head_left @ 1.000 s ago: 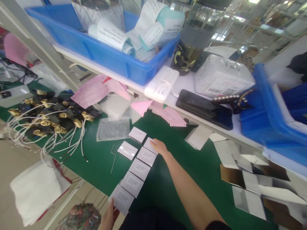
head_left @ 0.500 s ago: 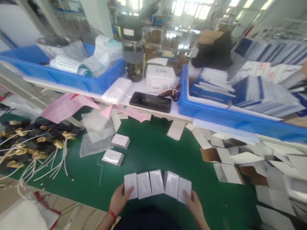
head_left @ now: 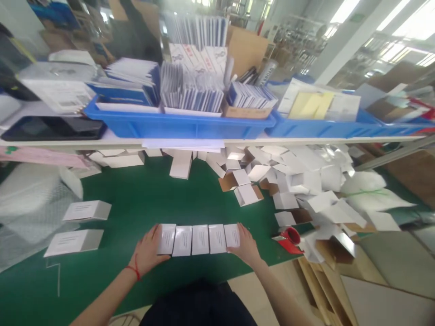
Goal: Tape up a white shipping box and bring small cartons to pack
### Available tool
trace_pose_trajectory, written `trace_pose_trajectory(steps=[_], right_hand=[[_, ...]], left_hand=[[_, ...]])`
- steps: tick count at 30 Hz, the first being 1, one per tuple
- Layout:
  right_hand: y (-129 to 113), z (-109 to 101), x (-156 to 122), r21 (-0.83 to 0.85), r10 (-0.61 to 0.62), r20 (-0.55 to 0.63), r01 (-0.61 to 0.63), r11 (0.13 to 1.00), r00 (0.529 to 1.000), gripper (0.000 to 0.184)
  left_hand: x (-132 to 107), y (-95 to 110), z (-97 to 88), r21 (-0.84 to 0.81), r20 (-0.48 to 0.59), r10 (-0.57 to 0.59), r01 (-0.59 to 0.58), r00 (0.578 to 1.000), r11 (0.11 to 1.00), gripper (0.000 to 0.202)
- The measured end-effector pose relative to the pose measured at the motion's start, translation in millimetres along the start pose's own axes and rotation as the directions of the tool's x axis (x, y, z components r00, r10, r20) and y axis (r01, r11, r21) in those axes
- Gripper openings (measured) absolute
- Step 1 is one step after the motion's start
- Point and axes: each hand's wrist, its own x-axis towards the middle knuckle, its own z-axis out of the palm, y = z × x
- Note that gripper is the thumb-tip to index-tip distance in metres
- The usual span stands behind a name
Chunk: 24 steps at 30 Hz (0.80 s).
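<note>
Several small white boxes (head_left: 200, 240) with printed text lie side by side in a nearly straight row on the green tabletop. My left hand (head_left: 148, 246), with a red cord on its wrist, grips the end box (head_left: 166, 239) at the row's left. At the opposite end, my right hand (head_left: 247, 246) curls round the outer side of another white box (head_left: 232, 238), thumb at its lower edge. Between them the boxes stand close together, with thin gaps. Two more printed white boxes, one higher (head_left: 81, 210) and one lower (head_left: 70, 242), lie apart to the left.
Unfolded white cartons (head_left: 288, 181) are heaped at the right, beside a red tape dispenser (head_left: 288, 237). Bubble wrap (head_left: 34, 203) lies at left. Above the table, a shelf carries a black phone (head_left: 54, 128) and a blue bin (head_left: 183, 126) of booklets.
My view has swung to the right. The boxes under my hands went from a curved, slightly gapped line to a straighter, tighter row, with both hands still at its ends.
</note>
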Motion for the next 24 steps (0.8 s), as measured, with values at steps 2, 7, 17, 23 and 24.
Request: trace_pose_trajectory(steps=[2, 7, 17, 23, 24], right_hand=[[-5.4, -10.8, 3.6, -0.206, -0.168, 0.063, 0.178, 0.962, 0.984, 0.133], [-26.2, -22.1, 25.8, -0.321, -0.356, 0.353, 0.469, 0.823, 0.865, 0.147], [-26.4, -19.0, 28.0, -0.264, -0.511, 0.267, 0.572, 0.776, 0.817, 0.127], [-24.7, -17.4, 31.5, -0.33, -0.508, 0.329, 0.601, 0.728, 0.796, 0.138], [-26.2, -18.7, 30.9, -0.323, -0.505, 0.319, 0.593, 0.738, 0.802, 0.133]], left_hand=[[1.7, 10.1, -2.3, 0.184, 0.01, 0.08, -0.081, 0.997, 0.98, 0.116], [22.4, 30.5, 5.5, 0.269, 0.132, 0.161, -0.191, 0.978, 0.944, 0.129], [16.4, 35.5, 14.5, 0.312, 0.057, 0.165, -0.174, 0.985, 0.934, 0.105], [21.7, 36.5, 8.9, 0.282, 0.112, 0.162, -0.188, 0.98, 0.941, 0.115], [22.7, 36.9, 8.4, 0.29, 0.116, 0.163, -0.19, 0.98, 0.938, 0.111]])
